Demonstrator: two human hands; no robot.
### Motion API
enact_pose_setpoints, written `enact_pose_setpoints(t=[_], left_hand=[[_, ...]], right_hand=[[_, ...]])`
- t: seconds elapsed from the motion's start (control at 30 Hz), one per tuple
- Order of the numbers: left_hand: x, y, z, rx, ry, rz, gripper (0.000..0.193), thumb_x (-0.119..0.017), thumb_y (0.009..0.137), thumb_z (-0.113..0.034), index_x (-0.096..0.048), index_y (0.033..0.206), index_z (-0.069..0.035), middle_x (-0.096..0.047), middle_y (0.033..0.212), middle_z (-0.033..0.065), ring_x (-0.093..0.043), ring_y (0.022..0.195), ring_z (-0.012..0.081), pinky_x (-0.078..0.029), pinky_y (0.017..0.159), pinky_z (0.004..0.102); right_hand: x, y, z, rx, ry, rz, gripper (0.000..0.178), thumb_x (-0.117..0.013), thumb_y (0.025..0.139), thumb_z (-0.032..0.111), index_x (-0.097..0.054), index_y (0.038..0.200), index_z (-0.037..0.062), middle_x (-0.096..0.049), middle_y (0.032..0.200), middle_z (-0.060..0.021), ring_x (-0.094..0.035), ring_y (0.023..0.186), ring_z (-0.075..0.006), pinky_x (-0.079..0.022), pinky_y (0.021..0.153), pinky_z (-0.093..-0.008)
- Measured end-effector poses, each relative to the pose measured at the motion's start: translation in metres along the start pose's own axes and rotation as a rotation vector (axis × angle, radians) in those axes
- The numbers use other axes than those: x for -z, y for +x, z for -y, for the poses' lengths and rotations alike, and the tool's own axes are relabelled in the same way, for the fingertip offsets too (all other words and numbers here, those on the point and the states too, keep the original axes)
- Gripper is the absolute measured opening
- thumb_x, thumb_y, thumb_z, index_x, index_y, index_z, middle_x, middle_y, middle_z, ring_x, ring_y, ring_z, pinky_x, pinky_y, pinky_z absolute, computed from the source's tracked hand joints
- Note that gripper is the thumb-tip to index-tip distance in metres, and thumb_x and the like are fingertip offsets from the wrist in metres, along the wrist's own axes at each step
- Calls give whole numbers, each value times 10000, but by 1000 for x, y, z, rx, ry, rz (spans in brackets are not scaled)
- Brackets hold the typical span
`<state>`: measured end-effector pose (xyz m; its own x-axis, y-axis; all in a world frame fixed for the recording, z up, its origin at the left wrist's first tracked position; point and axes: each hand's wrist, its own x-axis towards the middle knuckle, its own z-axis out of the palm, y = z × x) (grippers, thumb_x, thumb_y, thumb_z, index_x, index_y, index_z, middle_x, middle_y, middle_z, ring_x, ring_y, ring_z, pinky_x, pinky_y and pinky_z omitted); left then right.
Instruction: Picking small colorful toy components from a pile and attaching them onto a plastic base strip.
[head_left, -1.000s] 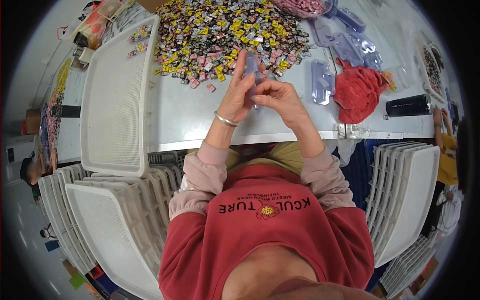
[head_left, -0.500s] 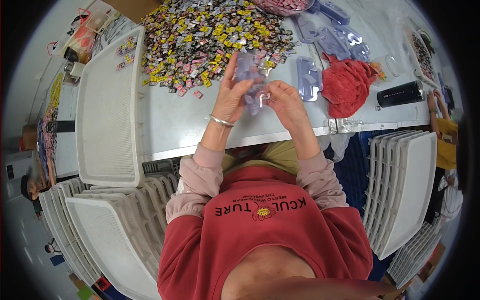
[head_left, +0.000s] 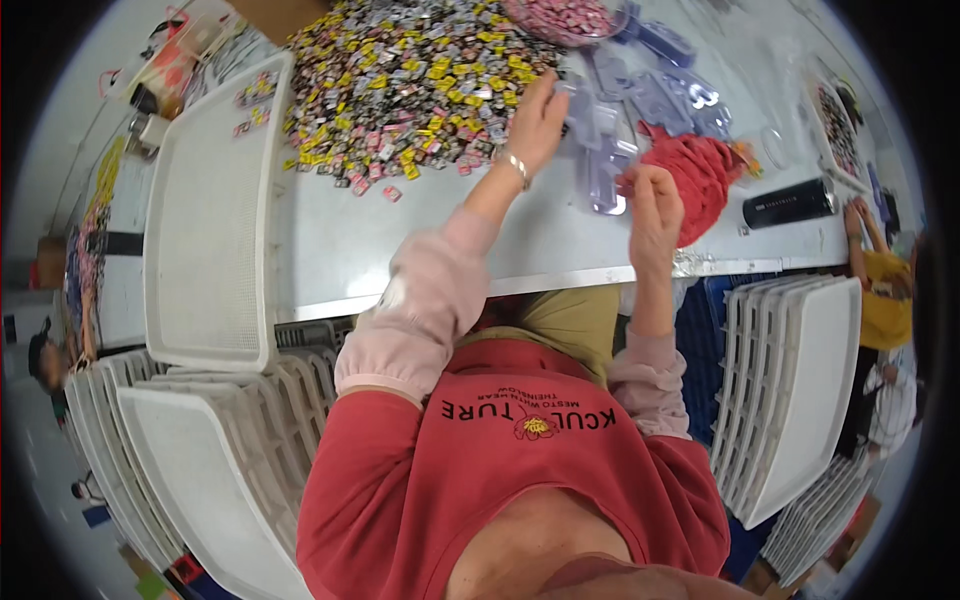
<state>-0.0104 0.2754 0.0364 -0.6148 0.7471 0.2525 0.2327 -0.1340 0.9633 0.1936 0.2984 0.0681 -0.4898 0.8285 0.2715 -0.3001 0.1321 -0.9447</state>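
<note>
Workshop floor, pale table (head_left: 340, 240) across the top half; clock is about the view's centre, 12 straight ahead of the person. 8 o'clock: leaning stack of white plastic trays (head_left: 190, 450). 10 o'clock: white mesh tray (head_left: 210, 230) overhanging the table edge, a few small colored pieces (head_left: 255, 90) at its far end. 11 o'clock: big loose pile (head_left: 400, 100) of small pieces, yellow, black, pink, gray. 12:30: left hand (head_left: 540, 120), fingers extended, right against a clear purple tray (head_left: 588, 120) at 1 o'clock; can't tell if it's gripped. Second purple tray (head_left: 603, 185) lies just nearer the person. Bowl of pink pieces (head_left: 565, 18) also toward 1, far side. 2 o'clock: right hand (head_left: 655, 210), fingers curled in, near the second tray and overlapping the red cloth (head_left: 705, 180); can't tell if anything's pinched. 2:30: black cylinder (head_left: 790, 205) on its side. 4 o'clock: more stacked white trays (head_left: 800, 390).
</note>
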Motion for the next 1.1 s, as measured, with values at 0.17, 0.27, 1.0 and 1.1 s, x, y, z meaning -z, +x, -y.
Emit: enact_pose_setpoints(t=[0.17, 0.27, 1.0, 1.1], left_hand=[[71, -100, -35, 773, -1088, 712, 551, -421, 983, -476, -479, 1333, -55, -598, 1200, 153, -650, 891, 246, -529, 700, 311], [108, -158, -14, 758, -1100, 662, 512, -491, 976, -395, -439, 1362, -63, -597, 1186, 164, -633, 846, 229, -509, 621, 269], [186, -198, 4, 364, 481, -303, 178, -580, 828, -26, -588, 1001, 16, -576, 577, 88, -612, 439, 189, -467, 393, 308], [174, -187, 17, 276, 615, -299, 214, -622, 796, -77, -592, 984, 22, -572, 546, 120, -620, 523, 312, -498, 529, 401]], right_hand=[[-41, -18, 25, -25, 2, 521, 67, -520, 934, 3, -573, 968, -18, -609, 996, -83, -582, 887, -133, -475, 807, -269], [-75, -22, 20, 2, -106, 726, 57, -553, 889, -29, -598, 924, -28, -621, 951, -90, -588, 880, -157, -473, 794, -293], [-217, 17, -117, 218, -777, 837, 273, -689, 767, 217, -663, 994, 69, -659, 817, -113, -645, 728, -275, -519, 665, -404], [-189, 24, -112, 69, -440, 755, 204, -700, 768, 168, -687, 943, 66, -637, 729, -58, -611, 646, -156, -504, 605, -312]])
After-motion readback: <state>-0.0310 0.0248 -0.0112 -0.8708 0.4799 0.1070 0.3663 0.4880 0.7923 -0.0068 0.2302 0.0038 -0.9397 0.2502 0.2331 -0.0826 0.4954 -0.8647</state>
